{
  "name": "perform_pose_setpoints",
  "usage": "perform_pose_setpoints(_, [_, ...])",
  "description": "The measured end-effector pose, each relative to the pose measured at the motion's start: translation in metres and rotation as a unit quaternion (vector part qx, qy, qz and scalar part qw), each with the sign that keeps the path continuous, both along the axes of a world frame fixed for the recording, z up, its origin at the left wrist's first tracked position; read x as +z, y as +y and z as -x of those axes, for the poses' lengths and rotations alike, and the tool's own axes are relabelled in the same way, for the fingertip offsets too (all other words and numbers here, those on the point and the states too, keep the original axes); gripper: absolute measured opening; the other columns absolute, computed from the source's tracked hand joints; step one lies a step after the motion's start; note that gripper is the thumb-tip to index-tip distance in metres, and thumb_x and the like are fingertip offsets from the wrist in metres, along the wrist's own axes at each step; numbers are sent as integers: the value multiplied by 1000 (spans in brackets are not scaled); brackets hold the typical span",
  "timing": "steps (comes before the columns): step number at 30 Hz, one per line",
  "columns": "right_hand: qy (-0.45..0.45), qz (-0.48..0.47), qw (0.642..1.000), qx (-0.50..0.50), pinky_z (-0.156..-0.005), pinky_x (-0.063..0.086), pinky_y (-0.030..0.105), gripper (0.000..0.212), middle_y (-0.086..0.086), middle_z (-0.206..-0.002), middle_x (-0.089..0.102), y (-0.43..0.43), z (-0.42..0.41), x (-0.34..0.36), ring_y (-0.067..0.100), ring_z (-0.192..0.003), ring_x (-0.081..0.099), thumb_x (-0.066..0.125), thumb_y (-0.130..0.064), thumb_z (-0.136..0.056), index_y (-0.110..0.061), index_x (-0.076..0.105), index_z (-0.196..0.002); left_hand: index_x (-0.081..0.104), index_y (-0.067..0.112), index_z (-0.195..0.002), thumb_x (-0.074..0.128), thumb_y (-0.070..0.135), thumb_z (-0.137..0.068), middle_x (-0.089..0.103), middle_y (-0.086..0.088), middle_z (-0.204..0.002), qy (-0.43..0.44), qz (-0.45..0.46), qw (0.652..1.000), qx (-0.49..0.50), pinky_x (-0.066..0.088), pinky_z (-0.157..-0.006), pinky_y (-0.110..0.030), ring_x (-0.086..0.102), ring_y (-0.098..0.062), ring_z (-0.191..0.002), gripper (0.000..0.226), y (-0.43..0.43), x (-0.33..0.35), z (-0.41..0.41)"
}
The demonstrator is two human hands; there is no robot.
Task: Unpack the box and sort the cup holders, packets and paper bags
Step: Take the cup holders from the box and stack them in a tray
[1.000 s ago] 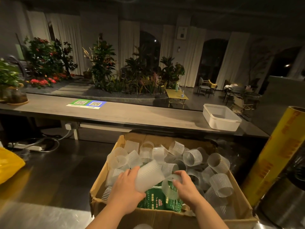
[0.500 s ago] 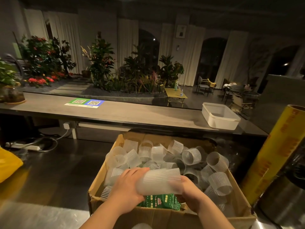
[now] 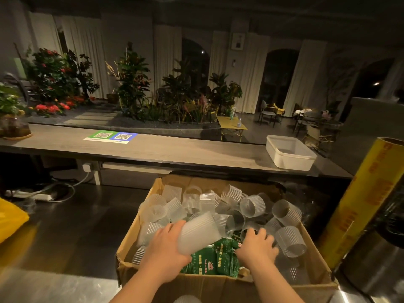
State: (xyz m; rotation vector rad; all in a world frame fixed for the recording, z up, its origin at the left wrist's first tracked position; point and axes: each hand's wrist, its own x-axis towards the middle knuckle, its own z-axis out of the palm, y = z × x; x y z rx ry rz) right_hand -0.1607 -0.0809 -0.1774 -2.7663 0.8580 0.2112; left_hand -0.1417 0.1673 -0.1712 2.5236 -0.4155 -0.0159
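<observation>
ribbed cup holder [image 3: 197, 231] was in your left hand [image 3: 167, 248], fingers wrapped round its near end, long axis pointing away and right over the cardboard box [image 3: 218, 285]. green packets [image 3: 215, 260] lay just under it, between both hands. your right hand [image 3: 255, 248] was down among the loose holders [image 3: 289, 241], nearer them; couldn't tell if it gripped one

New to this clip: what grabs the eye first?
An open cardboard box at bottom centre, heaped with ribbed translucent cup holders, green packets near its front. The left hand grips a stack of holders over it; the right hand reaches in beside the packets. A yellow roll stands at the right edge.
</observation>
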Motion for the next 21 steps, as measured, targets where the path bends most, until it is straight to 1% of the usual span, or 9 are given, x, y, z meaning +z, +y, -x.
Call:
perform_pose_setpoints(2, [32, -19, 999, -23, -114, 35, 50, 67, 11, -158, 31, 1, 0, 3, 35, -146, 28, 62, -37, -95, -23, 31, -152, 26, 43, -150, 81, 48, -80, 34, 26, -127, 2, 2, 1000, 8, 45, -108, -36, 39, -6, -116, 89, 0, 0, 0])
perform_pose_setpoints(4, [44, -14, 999, -16, -110, 39, 48, 62, 10, -154, 40, 0, -2, 0, 33, -142, 36, 58, -30, -96, -25, 32, -152, 25, 43, -150, 82, 48, -79, 37, 24, -131, 3, 2, 1000, 13, 45, -108, -36, 39, -6, -118, 91, 0, -1, -1])
perform_pose_setpoints(8, [83, -38, 996, -6, -96, 52, 40, 40, 4, -129, 63, 1, 0, -3, 27, -118, 60, 54, -18, -92, -19, 59, -132, 25, 43, -149, 81, 49, -79, 38, 24, -132, 0, -2, 1000, 10, 45, -107, -35, 40, -7, -117, 89, 0, -2, -1])
perform_pose_setpoints(10, [31, -39, 999, -13, -88, 55, 37, 24, 1, -112, 69, 1, 0, -2, 24, -105, 65, 57, -22, -94, -22, 67, -115, 26, 43, -149, 81, 49, -79, 38, 24, -131, -2, -3, 1000, 9, 45, -106, -34, 40, -7, -117, 89, 0, -2, -1])
perform_pose_setpoints(12, [-89, -78, 993, -12, -79, 55, 33, 13, -5, -95, 69, 1, 0, -1, 19, -92, 66, 59, -30, -96, -25, 71, -100, 27, 43, -149, 82, 49, -79, 38, 24, -132, -4, -1, 1000, 12, 45, -107, -34, 40, -7, -118, 89, 0, -3, -1])
perform_pose_setpoints(14, [-235, -211, 949, -4, -76, 50, 29, 8, -9, -96, 68, 4, 1, 0, 16, -94, 65, 64, -22, -98, -27, 69, -101, 27, 44, -148, 82, 49, -79, 38, 24, -132, -6, 2, 1000, 14, 45, -107, -35, 40, -7, -118, 89, 0, -3, -1])
perform_pose_setpoints(16, [-332, -365, 870, 7, -80, 54, 27, 25, -5, -103, 68, 7, 4, 6, 17, -101, 66, 66, -6, -97, -29, 63, -107, 26, 44, -149, 82, 49, -79, 39, 23, -133, -6, 1, 1000, 12, 45, -107, -35, 40, -7, -118, 90, 0, -3, -2])
perform_pose_setpoints(18, [-371, -451, 812, 12, -78, 57, 27, 35, 3, -102, 70, 9, 8, 11, 19, -97, 68, 64, -1, -97, -31, 58, -113, 26, 44, -149, 82, 50, -79, 39, 23, -134, -4, -9, 1000, 8, 45, -107, -36, 39, -6, -118, 90, 1, -3, -3])
perform_pose_setpoints(21, [-382, -508, 772, 7, -79, 57, 28, 32, 9, -101, 73, 7, 8, 12, 22, -97, 70, 66, 2, -95, -22, 67, -116, 26, 43, -152, 83, 49, -77, 42, 21, -137, 4, -19, 1000, -1, 45, -108, -39, 40, -7, -119, 94, 0, -3, -4])
